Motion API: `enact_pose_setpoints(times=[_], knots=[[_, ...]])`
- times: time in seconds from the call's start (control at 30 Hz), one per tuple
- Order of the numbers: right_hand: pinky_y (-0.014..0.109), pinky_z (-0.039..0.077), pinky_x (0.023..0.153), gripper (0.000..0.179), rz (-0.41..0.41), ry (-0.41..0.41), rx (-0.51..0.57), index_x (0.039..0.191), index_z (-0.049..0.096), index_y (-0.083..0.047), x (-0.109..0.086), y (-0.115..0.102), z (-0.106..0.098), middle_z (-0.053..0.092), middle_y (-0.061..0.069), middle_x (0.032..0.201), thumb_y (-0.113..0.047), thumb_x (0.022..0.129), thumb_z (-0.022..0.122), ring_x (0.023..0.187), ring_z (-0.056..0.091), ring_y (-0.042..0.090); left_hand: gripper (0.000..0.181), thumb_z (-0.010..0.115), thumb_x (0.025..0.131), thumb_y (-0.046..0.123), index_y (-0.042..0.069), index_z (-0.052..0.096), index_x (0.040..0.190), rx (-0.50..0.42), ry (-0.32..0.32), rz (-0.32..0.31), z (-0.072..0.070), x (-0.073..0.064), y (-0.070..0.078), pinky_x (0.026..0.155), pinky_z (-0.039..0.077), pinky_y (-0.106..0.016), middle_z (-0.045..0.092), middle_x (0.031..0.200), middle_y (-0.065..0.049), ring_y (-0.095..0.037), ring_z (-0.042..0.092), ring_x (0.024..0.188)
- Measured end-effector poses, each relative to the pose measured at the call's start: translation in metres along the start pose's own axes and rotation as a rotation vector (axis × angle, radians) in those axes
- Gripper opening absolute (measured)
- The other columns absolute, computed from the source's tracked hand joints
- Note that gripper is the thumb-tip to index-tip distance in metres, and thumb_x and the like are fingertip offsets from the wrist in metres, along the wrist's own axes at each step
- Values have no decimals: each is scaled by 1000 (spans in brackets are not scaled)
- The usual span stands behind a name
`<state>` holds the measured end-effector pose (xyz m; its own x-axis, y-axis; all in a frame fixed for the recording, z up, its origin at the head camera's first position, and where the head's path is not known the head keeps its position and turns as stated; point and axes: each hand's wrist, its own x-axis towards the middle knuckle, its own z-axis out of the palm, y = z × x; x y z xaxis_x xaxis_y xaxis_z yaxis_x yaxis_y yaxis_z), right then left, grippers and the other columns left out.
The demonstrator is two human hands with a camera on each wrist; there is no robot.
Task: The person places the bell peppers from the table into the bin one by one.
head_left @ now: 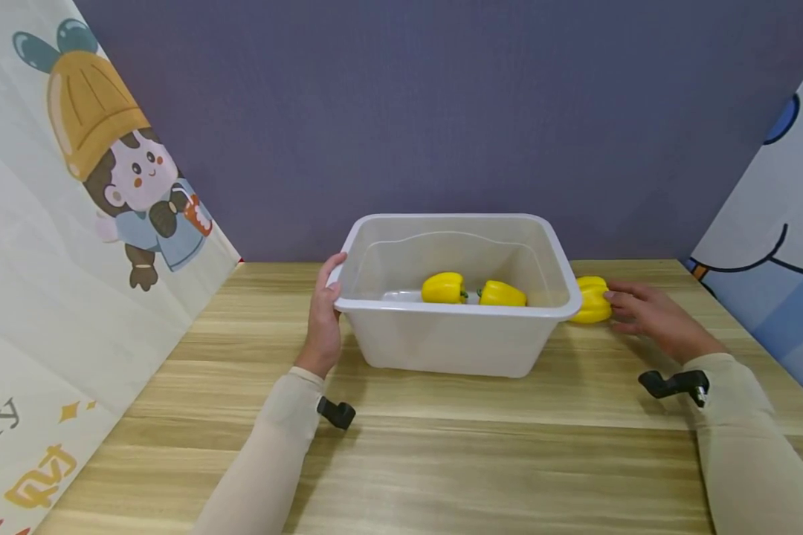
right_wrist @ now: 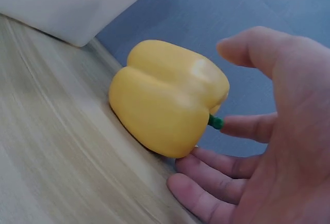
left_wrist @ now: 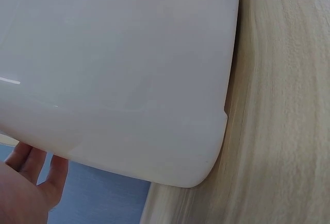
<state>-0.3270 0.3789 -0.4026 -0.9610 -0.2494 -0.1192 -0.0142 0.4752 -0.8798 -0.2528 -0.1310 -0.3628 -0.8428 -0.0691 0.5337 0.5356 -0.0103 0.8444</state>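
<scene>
A white plastic bin (head_left: 451, 342) stands upright on the table, with two yellow bell peppers (head_left: 443, 287) lying inside it. My left hand (head_left: 323, 323) holds the bin by its left rim; in the left wrist view its fingertips (left_wrist: 60, 166) meet the bin's edge. Just right of the bin, a third yellow bell pepper (right_wrist: 165, 97) lies on its side, its green stem (right_wrist: 215, 122) toward my right hand (right_wrist: 289, 126). That hand is spread around the stem end, thumb apart from the pepper and lower fingertips right at its underside.
The wood-grain table (head_left: 482, 461) reaches back to a dark blue-grey panel (head_left: 442, 111). Cartoon-printed sheets flank it, one on the left (head_left: 33, 245) and one on the right (head_left: 789, 253). Each wrist bears a small black mount (head_left: 337, 413).
</scene>
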Motion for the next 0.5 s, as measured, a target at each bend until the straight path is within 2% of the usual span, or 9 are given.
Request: enact_pose_setpoints(times=[0.27, 0.5], knots=[[37, 51, 94, 94, 52, -17, -10, 160, -3, -6, 3, -1, 3, 8, 32, 161, -59, 100, 45, 141, 29, 46, 58, 29, 96, 28, 8, 38, 149, 1, 9, -5, 0, 0, 0, 90, 37, -34, 45, 127, -30, -43, 43, 110], [44, 48, 98, 94, 28, -27, -51, 160, -5, -5, 7, 1, 3, 7, 31, 161, -59, 100, 44, 141, 28, 47, 57, 28, 97, 27, 9, 38, 149, 4, 9, -6, 1, 1, -1, 91, 37, -34, 45, 127, -29, -40, 44, 111]])
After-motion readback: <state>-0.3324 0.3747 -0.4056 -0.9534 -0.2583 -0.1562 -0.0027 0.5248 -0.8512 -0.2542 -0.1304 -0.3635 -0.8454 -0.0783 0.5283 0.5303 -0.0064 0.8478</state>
